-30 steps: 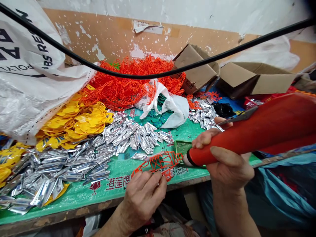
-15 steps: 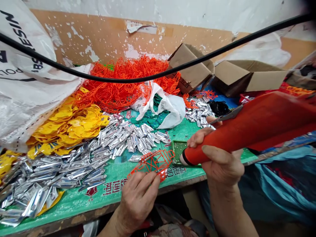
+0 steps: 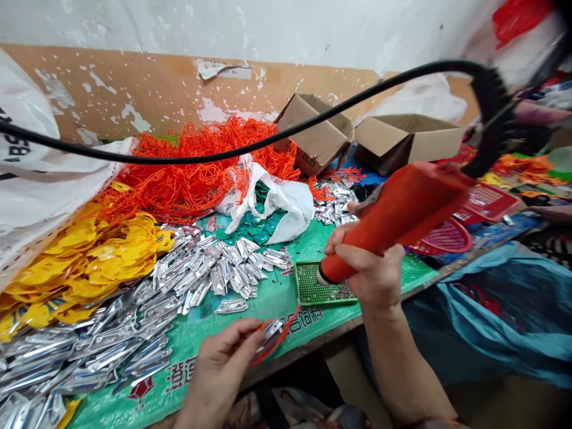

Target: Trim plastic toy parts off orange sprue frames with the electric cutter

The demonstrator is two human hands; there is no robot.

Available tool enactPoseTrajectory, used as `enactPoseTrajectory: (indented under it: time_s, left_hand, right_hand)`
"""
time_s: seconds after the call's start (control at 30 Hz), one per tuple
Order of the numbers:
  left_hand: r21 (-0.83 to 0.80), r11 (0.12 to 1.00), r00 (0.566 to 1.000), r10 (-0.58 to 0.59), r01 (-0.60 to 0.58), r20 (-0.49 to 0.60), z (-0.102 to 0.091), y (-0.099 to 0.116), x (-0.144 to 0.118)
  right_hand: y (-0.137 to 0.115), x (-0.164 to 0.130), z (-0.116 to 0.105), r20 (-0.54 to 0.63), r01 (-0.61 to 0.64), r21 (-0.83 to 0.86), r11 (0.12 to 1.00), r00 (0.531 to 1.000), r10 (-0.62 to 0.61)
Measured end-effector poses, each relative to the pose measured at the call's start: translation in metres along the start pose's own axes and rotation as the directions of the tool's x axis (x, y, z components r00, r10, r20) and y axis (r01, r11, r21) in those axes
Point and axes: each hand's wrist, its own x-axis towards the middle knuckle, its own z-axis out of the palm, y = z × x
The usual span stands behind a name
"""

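My left hand (image 3: 223, 363) pinches an orange plastic lattice piece with a silver metal-looking part (image 3: 271, 333) against it, low over the table's front edge. The piece is seen nearly edge-on, and the fingers cover its left end. Wrapped around a red electric screwdriver (image 3: 384, 220) is my right hand (image 3: 373, 271). The tool slants down to the left, with its pale nose over a small green mesh basket (image 3: 308, 286) that holds tiny metal bits, probably screws. Its bit is not visible.
Silver pieces (image 3: 192, 268) and yellow plastic parts (image 3: 111, 244) are heaped at left. Behind lie tangled orange lattices (image 3: 192, 167), a white bag (image 3: 290, 202) of green parts and cardboard boxes (image 3: 393, 140). A black cable (image 3: 250, 152) crosses the view. Red baskets (image 3: 447, 238) stand at right.
My left hand has turned the orange piece from face-up to nearly edge-on, showing the silver part. The screwdriver's nose stays at the green basket. The view has swung right.
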Motion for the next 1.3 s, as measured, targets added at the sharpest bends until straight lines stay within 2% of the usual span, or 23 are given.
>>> enactPoseTrajectory:
  time_s: [0.03,0.1,0.17,0.37,0.53,0.73,0.93,1.3]
  left_hand:
    - [-0.115,0.977,0.984,-0.174,0.178,0.046,-0.004,0.003,0.004]
    - [-0.271,0.887,0.928,-0.359,0.373,0.102,-0.009,0.008,0.01]
    - [-0.328,0.838,0.899,-0.418,0.436,0.129,-0.01,0.01,0.013]
    - [-0.315,0.764,0.824,-0.49,0.563,0.286,-0.002,0.004,0.009]
    - [-0.288,0.76,0.806,-0.496,0.583,0.322,-0.002,0.004,0.011]
    - [-0.308,0.779,0.83,-0.451,0.546,0.328,0.0,0.008,0.007]
    - [-0.278,0.754,0.789,-0.483,0.595,0.381,-0.002,0.005,0.006]
    - [-0.223,0.853,0.829,-0.343,0.471,0.441,-0.001,0.002,0.001]
  right_hand:
    - [0.005,0.007,-0.004,-0.024,0.021,-0.029,0.999,0.999,-0.022]
    - [0.017,0.019,-0.01,-0.066,0.052,-0.068,0.996,0.996,-0.056]
    - [0.028,0.027,-0.015,-0.101,0.064,-0.091,0.994,0.992,-0.073]
    - [0.046,0.029,-0.015,-0.125,0.046,-0.112,0.993,0.99,-0.061]
    - [0.049,0.028,-0.011,-0.128,0.013,-0.072,0.997,0.992,-0.022]
    - [0.051,0.028,-0.012,-0.127,-0.004,-0.074,0.997,0.992,-0.005]
    - [0.053,0.027,-0.011,-0.144,-0.017,-0.085,0.996,0.99,0.004]
    - [0.051,0.026,-0.006,-0.175,-0.01,-0.085,0.996,0.984,-0.005]
